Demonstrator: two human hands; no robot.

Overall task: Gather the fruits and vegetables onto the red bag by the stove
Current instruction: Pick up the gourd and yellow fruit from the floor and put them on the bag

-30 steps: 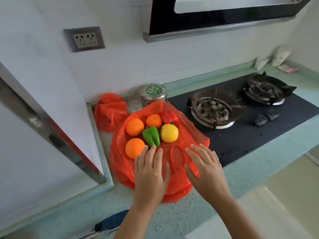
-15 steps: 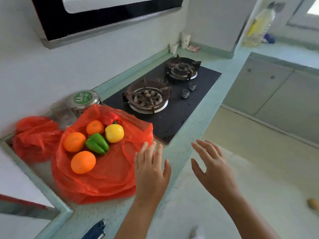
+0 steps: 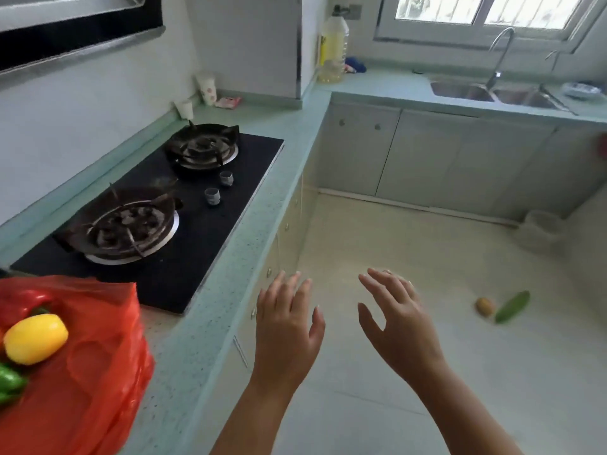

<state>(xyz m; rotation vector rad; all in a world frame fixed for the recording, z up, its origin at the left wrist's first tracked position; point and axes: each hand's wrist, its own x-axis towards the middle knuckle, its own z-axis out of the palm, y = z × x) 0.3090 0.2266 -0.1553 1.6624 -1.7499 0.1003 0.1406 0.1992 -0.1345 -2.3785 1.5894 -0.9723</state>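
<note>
Red bag (image 3: 85,372) lies at lower left of the frame on the green counter (image 3: 210,323), just beside the near corner of the black stove (image 3: 197,205). On it, in view: a yellow pepper (image 3: 34,338), a red pepper (image 3: 19,305) touching it from behind, and a green pepper (image 3: 10,385) cut off by the left edge. Two items remain off the bag: a small brown piece, possibly a potato (image 3: 484,306), and a green cucumber (image 3: 512,306), just beside each other on the floor at right of centre. Left hand (image 3: 285,336) and right hand (image 3: 397,323) hang over the floor at lower centre, palms down, fingers spread, holding nothing. Risks, as I judge them: both floor items look rounded, so a hurried grab could roll them away. The bag's right edge droops toward the counter lip; anything added near that side could slide off. The plastic looks slick, and the peppers already there could shift if nudged.
</note>
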